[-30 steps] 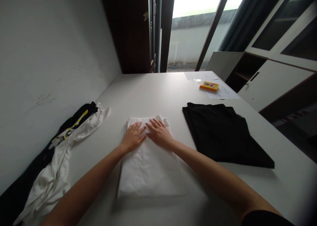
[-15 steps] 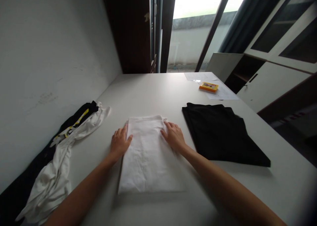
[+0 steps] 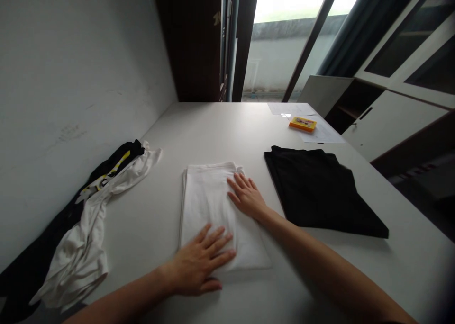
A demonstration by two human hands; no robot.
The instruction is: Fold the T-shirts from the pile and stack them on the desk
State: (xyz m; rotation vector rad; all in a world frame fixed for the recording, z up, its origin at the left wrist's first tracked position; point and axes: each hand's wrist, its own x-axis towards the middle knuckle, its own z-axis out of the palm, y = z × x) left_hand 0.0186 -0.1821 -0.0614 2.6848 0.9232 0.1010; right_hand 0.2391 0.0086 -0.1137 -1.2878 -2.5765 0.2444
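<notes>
A folded white garment (image 3: 206,196) lies flat on the white table in front of me, its layers showing along the far and left edges. My left hand (image 3: 201,262) rests on its near left part, fingers spread. On its upper right side lies my right hand (image 3: 247,196), palm down with the fingers stretched out. Neither hand grips the cloth. To the right of my right hand is a folded black garment (image 3: 316,186), apart from the white one.
Along the wall at left lie a crumpled white garment (image 3: 85,238) and a black garment (image 3: 60,224) with a yellow print. A yellow-orange box (image 3: 303,124) sits on paper sheets (image 3: 325,133) at the table's far right. A dark cabinet (image 3: 195,44) stands beyond the table.
My left hand has moved from the garment's far left edge down onto its near part. My right hand has shifted slightly inward onto the cloth.
</notes>
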